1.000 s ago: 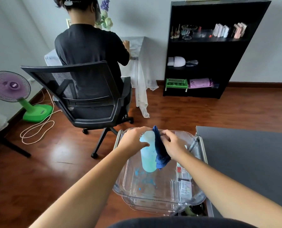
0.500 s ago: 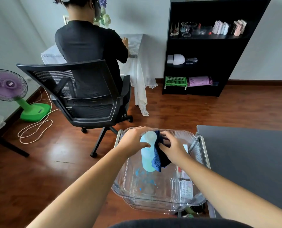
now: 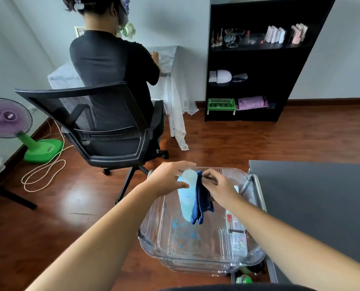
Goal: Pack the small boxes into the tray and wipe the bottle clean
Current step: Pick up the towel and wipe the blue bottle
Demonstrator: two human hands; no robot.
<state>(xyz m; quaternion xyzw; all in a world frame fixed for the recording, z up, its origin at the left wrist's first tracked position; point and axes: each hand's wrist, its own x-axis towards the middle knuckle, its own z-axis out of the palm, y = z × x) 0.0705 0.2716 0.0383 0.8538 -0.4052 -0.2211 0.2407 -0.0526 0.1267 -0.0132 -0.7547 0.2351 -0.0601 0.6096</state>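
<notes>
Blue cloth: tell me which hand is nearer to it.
Right. The right hand pinches the cloth against the bottle; the left hand holds the bottle's top, across the bottle from the cloth.

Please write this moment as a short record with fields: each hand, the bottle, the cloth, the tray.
left hand: grips the pale blue bottle near its top
right hand: pinches the dark blue cloth against the bottle
bottle position: roughly upright, over the clear tray
tray contents: small boxes along its right wall
</notes>
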